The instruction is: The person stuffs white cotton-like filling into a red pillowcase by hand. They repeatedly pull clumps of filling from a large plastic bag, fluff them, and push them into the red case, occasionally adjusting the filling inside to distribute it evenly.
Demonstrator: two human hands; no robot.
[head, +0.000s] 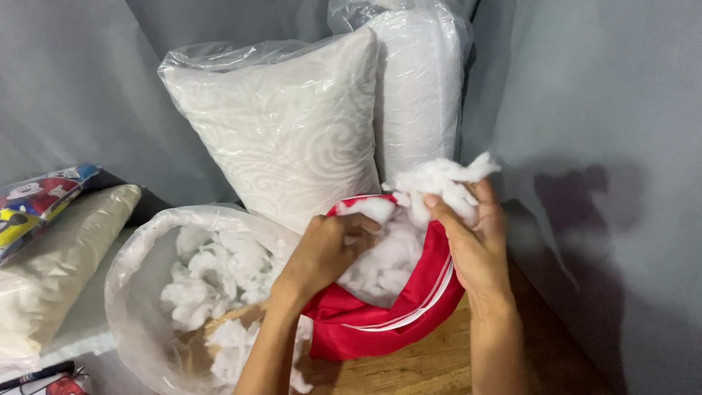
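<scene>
Taking the red fabric cover (380,322) as the landmark: far to its left lies a cream cushion (51,271) with a colourful printed package (36,201) above it. Just left of the cover, a clear plastic bag (139,249) stands open, holding loose clumps of white stuffing (212,278). Behind the cover lean two white pillows (292,124) wrapped in plastic. The left hand (322,252) grips the cover's open rim, fingers curled into the filling (384,260) that fills its mouth. The right hand (475,234), at the cover's right edge, is closed on a tuft of fibre (439,179) above the opening. The cover rests on a wooden surface (439,362).
</scene>
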